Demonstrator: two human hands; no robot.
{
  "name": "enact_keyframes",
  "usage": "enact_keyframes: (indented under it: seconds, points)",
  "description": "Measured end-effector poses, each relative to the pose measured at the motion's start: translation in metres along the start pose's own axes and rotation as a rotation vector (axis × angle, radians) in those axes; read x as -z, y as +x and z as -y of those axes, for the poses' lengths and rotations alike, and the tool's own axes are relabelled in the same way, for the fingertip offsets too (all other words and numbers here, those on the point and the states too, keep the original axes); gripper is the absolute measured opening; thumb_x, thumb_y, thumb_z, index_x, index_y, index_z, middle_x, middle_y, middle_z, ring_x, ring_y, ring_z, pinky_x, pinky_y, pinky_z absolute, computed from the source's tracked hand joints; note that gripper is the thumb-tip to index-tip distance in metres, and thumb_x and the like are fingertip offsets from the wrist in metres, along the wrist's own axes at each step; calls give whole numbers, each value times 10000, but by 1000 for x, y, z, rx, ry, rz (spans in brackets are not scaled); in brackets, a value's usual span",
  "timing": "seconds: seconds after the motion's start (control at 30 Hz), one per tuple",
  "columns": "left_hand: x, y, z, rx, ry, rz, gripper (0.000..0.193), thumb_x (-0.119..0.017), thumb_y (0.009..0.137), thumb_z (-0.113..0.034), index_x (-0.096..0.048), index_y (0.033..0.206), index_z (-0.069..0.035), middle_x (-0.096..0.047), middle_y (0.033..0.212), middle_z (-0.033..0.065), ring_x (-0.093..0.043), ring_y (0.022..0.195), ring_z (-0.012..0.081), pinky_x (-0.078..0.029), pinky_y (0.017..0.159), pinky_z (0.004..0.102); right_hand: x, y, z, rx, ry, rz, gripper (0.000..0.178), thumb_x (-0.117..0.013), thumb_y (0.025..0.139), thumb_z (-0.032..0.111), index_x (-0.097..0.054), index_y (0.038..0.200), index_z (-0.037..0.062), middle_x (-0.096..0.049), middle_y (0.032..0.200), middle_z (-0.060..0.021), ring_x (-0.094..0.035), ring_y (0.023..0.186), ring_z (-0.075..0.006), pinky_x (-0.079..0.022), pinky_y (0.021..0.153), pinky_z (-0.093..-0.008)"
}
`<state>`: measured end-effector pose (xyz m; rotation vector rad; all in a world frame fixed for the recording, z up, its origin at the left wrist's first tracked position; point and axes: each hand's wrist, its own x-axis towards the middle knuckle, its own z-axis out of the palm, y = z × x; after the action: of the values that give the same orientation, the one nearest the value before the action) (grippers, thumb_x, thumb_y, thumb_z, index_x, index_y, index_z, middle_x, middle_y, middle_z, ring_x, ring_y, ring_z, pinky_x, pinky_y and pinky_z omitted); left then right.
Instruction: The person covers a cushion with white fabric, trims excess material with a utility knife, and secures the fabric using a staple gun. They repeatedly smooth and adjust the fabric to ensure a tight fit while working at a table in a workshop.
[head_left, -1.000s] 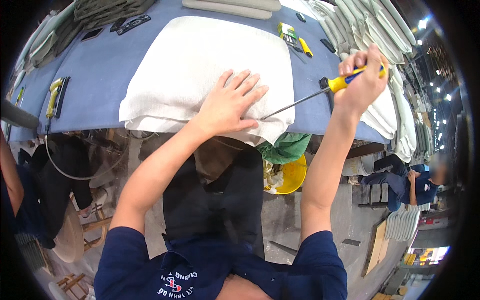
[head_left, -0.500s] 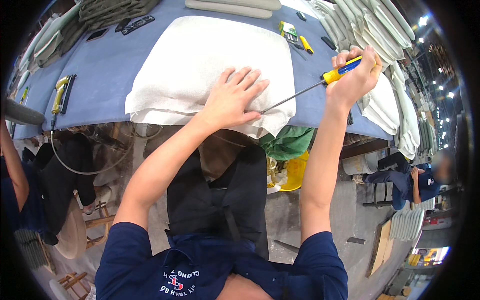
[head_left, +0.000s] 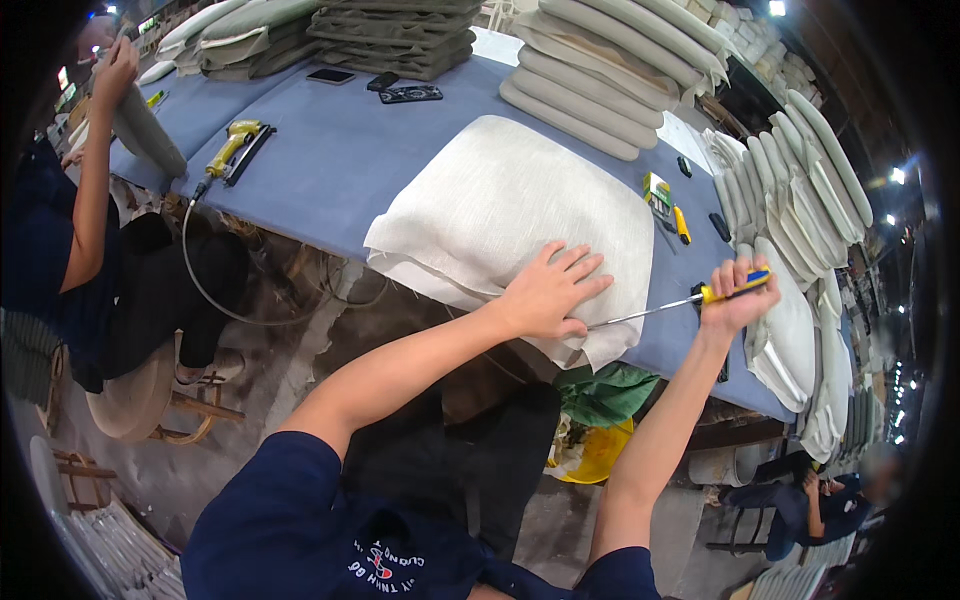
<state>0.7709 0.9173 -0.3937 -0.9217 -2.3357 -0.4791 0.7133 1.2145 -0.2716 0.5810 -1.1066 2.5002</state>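
Note:
A cream fabric-covered cushion (head_left: 520,200) lies on the blue table, its loose cloth hem hanging at the near edge. My left hand (head_left: 553,292) rests on its near right part, fingers spread and palm down. Raised over the table's right side, my right hand (head_left: 738,300) is wrapped round the yellow and blue handle of a screwdriver (head_left: 660,310). The long metal shaft points left, its tip at the cushion's front edge beside my left thumb. Cloth and thumb hide the very end of the tip.
Stacked cushions stand behind (head_left: 590,100) and to the right (head_left: 780,330). A yellow cutter (head_left: 682,225) and a small green box (head_left: 657,190) lie beyond my right hand. A yellow air stapler (head_left: 235,148) with a hose lies left, near a co-worker's arm (head_left: 92,190).
The head view has tilted and turned, so the table now slopes down to the right. My left hand stays on the cushion, and the screwdriver tip remains beside its thumb.

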Motion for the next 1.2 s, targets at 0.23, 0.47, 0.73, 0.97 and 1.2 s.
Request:
enact_keyframes:
  seconds: [0.23, 0.47, 0.73, 0.97, 1.2]
  points:
    - [-9, -7, -8, 18, -82, -66, 826, -803, 814, -577, -578, 1507, -188, -523, 1590, 129, -447, 1499, 316, -309, 1234, 531, 35, 19, 7, -106, 224, 30, 332, -447, 1036, 432, -543, 958, 125, -400, 664, 3, -308, 476, -120, -266, 405, -285]
    - [-1, -21, 0, 45, -342, -156, 500, -820, 875, -489, -743, 1271, -193, -710, 1364, 65, -567, 1390, 251, -325, 1209, 518, -85, -44, 39, 141, 40, 287, 384, -507, 1089, 464, -590, 1101, 89, -502, 769, -35, -421, 600, -126, -363, 508, -290]
    - [51, -95, -32, 448, -1129, -25, 152, -669, 925, 3, -778, 993, -79, -776, 1170, 101, -635, 1306, 284, -499, 1080, 449, -143, -142, 86, 506, -135, 338, 409, -702, 1041, 441, -612, 1133, 53, -576, 846, -12, -507, 649, -105, -408, 557, -261]
    - [61, -139, -12, 224, -640, -201, 441, -461, 652, 131, -757, 940, -23, -627, 1481, 200, -521, 1461, 416, -416, 1208, 480, -151, -176, 42, 457, -89, 225, 338, -506, 1123, 446, -503, 963, 148, -502, 706, 16, -458, 524, -105, -364, 557, -284]
    - [91, -85, 22, 247, -226, 8, 611, -621, 808, -121, -665, 1414, -195, -378, 1702, 166, -209, 1622, 443, -106, 1292, 665, -155, -182, -11, 550, -244, 219, 370, -456, 1128, 522, -450, 993, 177, -474, 648, 6, -445, 483, -114, -346, 514, -286]
